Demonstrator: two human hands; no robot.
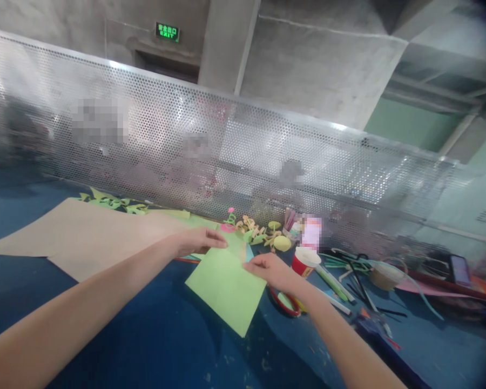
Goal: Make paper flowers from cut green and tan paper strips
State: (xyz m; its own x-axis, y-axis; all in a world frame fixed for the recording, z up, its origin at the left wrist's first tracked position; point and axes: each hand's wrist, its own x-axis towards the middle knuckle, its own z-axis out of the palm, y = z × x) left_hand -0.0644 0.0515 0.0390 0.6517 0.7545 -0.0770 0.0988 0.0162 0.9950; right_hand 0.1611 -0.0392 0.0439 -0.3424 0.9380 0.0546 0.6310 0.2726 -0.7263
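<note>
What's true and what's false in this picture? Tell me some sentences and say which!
1. The left hand and right hand both hold the green paper. True.
2. The table is red. False: it is blue.
3. A red cup stands just right of the right hand. True.
4. The green paper is crumpled into a ball. False: it is a smooth sheet.
5. Brown paper lies left of the green paper. True.
</note>
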